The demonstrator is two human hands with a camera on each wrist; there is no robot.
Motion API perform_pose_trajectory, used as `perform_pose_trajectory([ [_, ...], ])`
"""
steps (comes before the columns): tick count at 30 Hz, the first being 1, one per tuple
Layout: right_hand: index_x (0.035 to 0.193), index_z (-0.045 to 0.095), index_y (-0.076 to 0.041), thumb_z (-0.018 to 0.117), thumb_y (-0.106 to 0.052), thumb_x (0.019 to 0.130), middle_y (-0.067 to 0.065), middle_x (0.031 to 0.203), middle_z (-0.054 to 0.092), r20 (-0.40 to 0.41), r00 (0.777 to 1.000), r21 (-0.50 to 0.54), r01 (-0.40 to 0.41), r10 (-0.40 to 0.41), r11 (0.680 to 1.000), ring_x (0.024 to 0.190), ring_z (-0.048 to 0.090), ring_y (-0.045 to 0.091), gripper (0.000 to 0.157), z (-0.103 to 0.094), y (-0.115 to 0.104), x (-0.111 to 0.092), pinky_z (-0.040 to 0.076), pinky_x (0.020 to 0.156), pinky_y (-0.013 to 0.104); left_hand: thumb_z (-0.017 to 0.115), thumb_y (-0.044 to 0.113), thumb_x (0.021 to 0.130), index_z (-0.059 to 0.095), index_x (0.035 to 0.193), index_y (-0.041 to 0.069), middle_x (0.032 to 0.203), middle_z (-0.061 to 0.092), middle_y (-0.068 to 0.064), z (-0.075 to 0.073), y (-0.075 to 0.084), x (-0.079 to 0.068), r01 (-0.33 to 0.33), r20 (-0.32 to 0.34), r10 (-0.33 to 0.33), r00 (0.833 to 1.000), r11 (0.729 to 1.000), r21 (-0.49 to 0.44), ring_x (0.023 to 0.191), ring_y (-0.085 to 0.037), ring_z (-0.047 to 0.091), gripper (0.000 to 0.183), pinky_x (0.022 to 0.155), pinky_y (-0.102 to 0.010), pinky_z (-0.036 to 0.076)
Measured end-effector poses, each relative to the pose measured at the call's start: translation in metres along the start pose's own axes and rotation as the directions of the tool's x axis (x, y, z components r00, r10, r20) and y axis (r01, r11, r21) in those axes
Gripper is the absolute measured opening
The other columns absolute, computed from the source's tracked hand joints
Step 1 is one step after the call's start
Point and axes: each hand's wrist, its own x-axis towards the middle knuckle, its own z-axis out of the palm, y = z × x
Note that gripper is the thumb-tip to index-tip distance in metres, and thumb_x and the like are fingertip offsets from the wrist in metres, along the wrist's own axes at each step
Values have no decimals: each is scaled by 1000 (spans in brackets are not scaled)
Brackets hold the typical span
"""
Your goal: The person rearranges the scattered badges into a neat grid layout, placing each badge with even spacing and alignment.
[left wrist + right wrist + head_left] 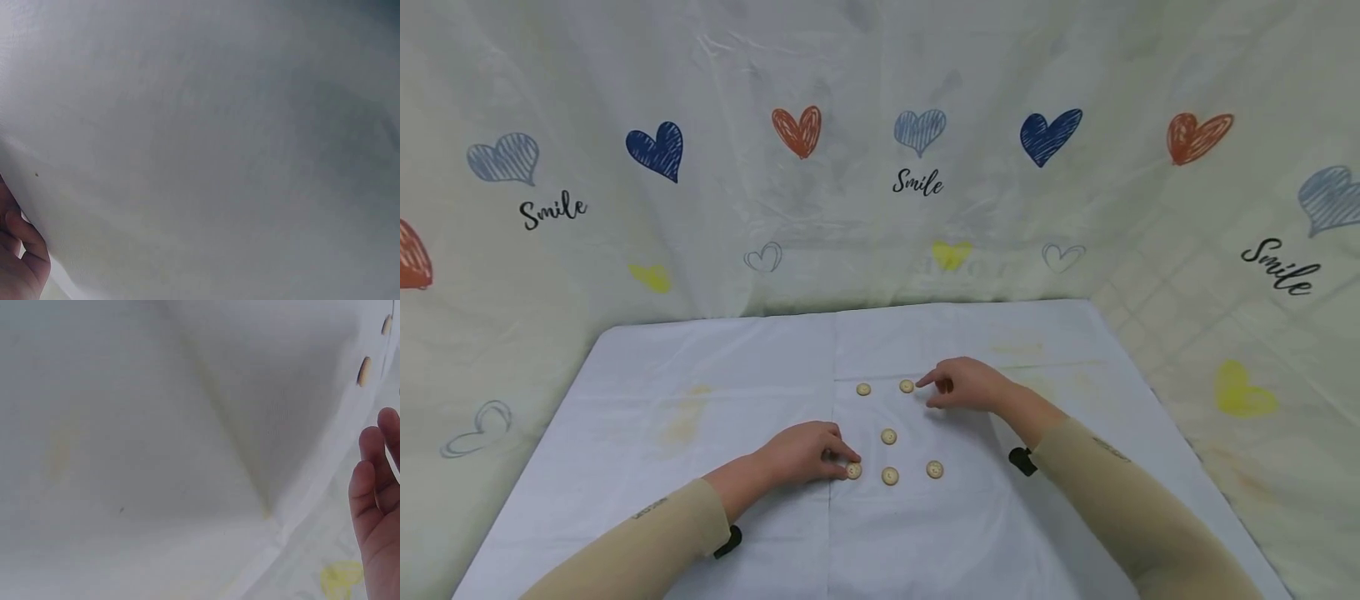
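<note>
Several round, pale tan buttons lie flat on the white-covered table. In the head view, my left hand [805, 452] reaches in from the left and pinches the near-left button [853, 471] between thumb and index finger. My right hand [966, 383] hovers beside the far-right button [907, 386], its index fingertip just short of that edge and nothing in its grasp. Another button [863, 389] is to the left of that one. Below them are a middle button [889, 436], a near-middle button [890, 476] and a near-right button [935, 470].
White cloth [760, 358] covers the table, with creases and yellowish stains. Behind it and along the sides hangs a pale curtain [850, 217] printed with hearts and the word "Smile". A dark device is under each wrist.
</note>
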Motion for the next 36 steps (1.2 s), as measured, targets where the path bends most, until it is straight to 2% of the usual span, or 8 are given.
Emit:
perform_pose_trajectory([
  [11,113,77,-27,80,-31,84,-15,76,55,26,994,-48,109,-108,993,73,51,7,30,13,-2,-31,45,70,27,79,31,85,78,110,32,85,55,19,1,-3,-1,4,-8,-4,1000,1000,2,76,1,49,25,69,-22,43],
  [21,110,78,-27,82,-29,81,-17,77,54,96,968,-15,234,-231,972,73,49,0,29,32,-12,-59,44,71,24,80,31,85,78,110,33,85,55,20,3,-4,0,8,-9,-8,1000,1000,1,76,2,49,25,69,-21,43],
  [26,109,78,-27,82,-29,81,-17,77,55,102,960,-26,265,-261,964,73,49,-1,28,37,-15,-62,44,71,22,79,30,85,78,110,32,85,55,19,1,-2,-1,10,-6,-10,1000,1000,-3,77,1,49,25,69,-22,43],
  [36,108,78,-28,80,-30,83,-21,83,56,149,951,-107,287,-270,952,75,49,-3,25,42,-17,-59,44,73,22,79,31,85,78,110,32,85,55,20,1,-2,-1,5,-3,-5,1000,1000,-6,77,1,49,25,69,-21,43],
])
